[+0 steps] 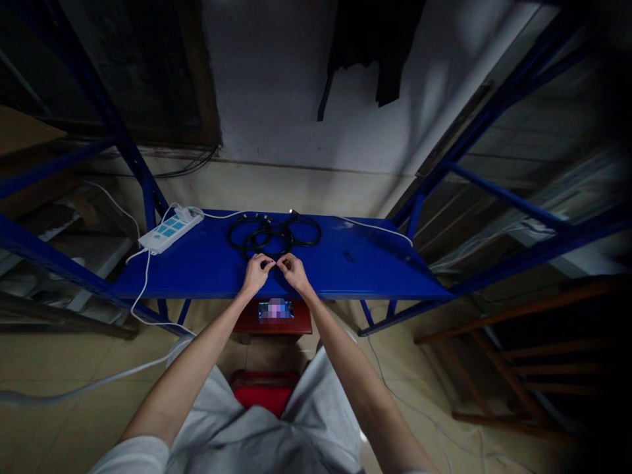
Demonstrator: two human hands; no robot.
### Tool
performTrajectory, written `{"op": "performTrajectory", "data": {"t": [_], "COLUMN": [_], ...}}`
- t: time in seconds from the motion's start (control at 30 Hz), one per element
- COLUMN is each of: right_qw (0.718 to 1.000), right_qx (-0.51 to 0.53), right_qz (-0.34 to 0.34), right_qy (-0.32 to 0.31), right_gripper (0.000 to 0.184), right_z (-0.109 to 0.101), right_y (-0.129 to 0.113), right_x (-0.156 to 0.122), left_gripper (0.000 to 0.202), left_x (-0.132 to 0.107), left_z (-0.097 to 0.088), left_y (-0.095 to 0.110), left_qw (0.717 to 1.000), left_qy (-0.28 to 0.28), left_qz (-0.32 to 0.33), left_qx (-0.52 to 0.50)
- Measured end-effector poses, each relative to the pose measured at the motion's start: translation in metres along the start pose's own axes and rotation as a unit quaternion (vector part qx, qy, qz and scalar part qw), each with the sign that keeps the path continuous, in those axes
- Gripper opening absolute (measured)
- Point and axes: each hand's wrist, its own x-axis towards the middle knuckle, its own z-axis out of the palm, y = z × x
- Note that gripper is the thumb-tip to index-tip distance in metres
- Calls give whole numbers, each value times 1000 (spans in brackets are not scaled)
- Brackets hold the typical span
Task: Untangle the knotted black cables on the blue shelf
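Observation:
Several coils of black cable [306, 242] lie overlapping at the middle of the blue shelf [197, 270]. Just in front of them, at the shelf's near edge, my left hand [257, 272] is closed in a pinch. My right hand [293, 271] pinches too, its fingertips almost meeting those of the left. Whatever sits between the fingers is too small and dark to make out. The nearest coil runs right behind both hands. To the right on the shelf lie a few small thin black pieces [349, 256].
A white power strip [172, 230] with a plug sits on the shelf's left side. A thin white cord [378, 227] runs along the back edge. Blue metal posts [417, 217] frame the shelf. Below, a phone [275, 311] rests on a red-brown stool [247, 319].

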Motion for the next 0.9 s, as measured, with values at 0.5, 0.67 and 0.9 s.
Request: {"op": "performTrajectory", "data": {"t": [0.5, 0.67, 0.9], "right_qw": [1000, 1000, 1000], "right_qx": [-5, -8, 6], "right_qz": [4, 11, 9], "right_qy": [-12, -3, 11], "right_gripper": [25, 28, 28], "right_z": [-2, -1, -2], "right_y": [-7, -8, -11], "right_x": [-2, -2, -3], "left_gripper": [12, 15, 16], "left_x": [-2, -6, -7], "left_z": [-2, -2, -1], "left_y": [7, 12, 14], "left_qw": [998, 993, 988], "left_qy": [-1, -19, -34], "left_qz": [13, 39, 61], "left_qx": [62, 110, 136]}}
